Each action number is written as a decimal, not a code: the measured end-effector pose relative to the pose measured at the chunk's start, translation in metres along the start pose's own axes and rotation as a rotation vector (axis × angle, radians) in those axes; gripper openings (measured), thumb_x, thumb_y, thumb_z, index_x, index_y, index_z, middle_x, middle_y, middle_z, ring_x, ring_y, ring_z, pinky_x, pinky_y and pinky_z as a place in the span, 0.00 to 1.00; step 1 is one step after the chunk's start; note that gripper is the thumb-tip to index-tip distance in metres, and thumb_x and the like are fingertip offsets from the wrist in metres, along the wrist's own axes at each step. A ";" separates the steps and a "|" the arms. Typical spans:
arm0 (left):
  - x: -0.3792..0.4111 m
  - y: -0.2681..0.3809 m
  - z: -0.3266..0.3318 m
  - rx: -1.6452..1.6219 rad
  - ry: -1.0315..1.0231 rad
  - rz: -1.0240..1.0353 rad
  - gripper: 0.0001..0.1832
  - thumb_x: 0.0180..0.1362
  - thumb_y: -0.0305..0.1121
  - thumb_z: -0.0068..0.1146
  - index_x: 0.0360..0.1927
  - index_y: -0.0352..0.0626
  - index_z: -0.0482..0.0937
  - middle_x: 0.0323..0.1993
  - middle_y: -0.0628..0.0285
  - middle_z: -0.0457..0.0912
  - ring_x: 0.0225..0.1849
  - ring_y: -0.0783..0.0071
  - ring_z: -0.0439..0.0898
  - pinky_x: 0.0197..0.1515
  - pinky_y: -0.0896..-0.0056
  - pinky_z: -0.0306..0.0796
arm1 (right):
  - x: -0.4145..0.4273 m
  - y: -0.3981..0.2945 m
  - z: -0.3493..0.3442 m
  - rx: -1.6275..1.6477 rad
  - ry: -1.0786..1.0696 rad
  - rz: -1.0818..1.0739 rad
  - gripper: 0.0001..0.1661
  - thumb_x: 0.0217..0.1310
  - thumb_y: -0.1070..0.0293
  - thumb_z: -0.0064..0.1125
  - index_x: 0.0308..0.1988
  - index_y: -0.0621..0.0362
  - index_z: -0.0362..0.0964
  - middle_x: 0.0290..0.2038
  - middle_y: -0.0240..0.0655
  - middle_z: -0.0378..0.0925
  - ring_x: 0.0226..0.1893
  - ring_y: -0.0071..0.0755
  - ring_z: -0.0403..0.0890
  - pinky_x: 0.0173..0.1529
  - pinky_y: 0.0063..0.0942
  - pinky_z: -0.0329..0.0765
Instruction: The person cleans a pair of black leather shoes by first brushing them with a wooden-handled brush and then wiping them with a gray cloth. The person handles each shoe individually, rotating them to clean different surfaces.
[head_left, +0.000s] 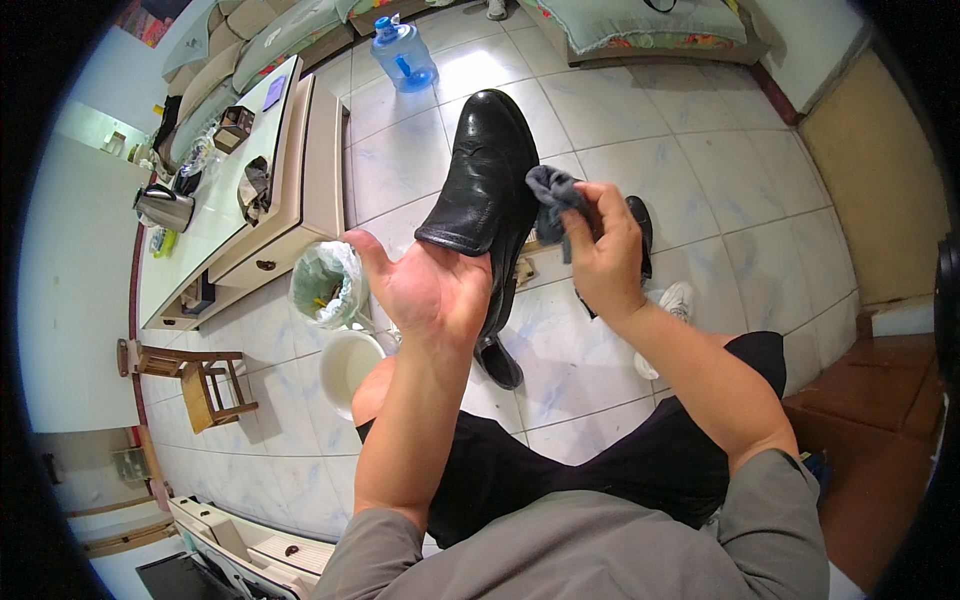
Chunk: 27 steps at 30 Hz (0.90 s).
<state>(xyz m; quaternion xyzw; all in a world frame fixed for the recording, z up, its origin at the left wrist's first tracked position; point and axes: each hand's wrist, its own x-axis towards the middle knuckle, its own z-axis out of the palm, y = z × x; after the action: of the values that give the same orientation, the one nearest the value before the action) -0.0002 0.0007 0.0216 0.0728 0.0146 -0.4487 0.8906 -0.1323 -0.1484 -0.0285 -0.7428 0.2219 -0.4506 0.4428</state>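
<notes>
A black leather slip-on shoe (487, 172) is held up before me with its toe pointing away. My left hand (431, 289), palm up, has its fingers inside the shoe's opening, where they are hidden; the thumb sticks out to the left. Pinched between the thumb and fingers of my right hand (604, 255) is a crumpled dark grey cloth (555, 199). The cloth is right beside the shoe's right side; whether it touches cannot be told. Below the held shoe, another piece of black footwear (501, 364) lies on the tiles. More black footwear (640, 225) is partly hidden behind my right hand.
A lined waste bin (326, 289) and a white bucket (346, 375) stand left of my legs. Further left are a wooden chair (206, 386) and a low table (225, 187) with a metal kettle (166, 207). A blue water jug (405, 60) stands ahead.
</notes>
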 end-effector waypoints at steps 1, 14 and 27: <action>-0.001 0.001 0.000 0.007 0.002 0.001 0.73 0.63 0.81 0.57 0.80 0.13 0.49 0.81 0.30 0.61 0.83 0.40 0.64 0.87 0.42 0.57 | -0.007 -0.004 0.006 0.031 -0.021 -0.025 0.13 0.70 0.77 0.67 0.52 0.63 0.76 0.46 0.46 0.81 0.45 0.51 0.86 0.51 0.40 0.82; -0.019 -0.042 0.001 0.491 -0.143 -0.126 0.76 0.60 0.91 0.41 0.83 0.22 0.54 0.84 0.42 0.63 0.85 0.52 0.63 0.87 0.50 0.54 | 0.048 0.017 -0.006 -0.065 0.258 0.090 0.11 0.71 0.71 0.70 0.49 0.63 0.79 0.43 0.44 0.85 0.43 0.47 0.86 0.52 0.40 0.82; -0.032 -0.047 -0.035 1.252 -0.387 -0.056 0.80 0.52 0.93 0.52 0.87 0.29 0.50 0.87 0.48 0.57 0.88 0.57 0.55 0.88 0.55 0.46 | 0.065 0.007 -0.032 0.047 0.250 0.179 0.08 0.74 0.74 0.67 0.50 0.61 0.81 0.45 0.39 0.85 0.45 0.41 0.85 0.54 0.36 0.80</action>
<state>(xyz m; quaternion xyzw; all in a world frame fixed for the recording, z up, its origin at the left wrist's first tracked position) -0.0558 0.0039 -0.0152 0.4948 -0.4081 -0.4005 0.6544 -0.1275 -0.2138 0.0027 -0.6476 0.3302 -0.5032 0.4673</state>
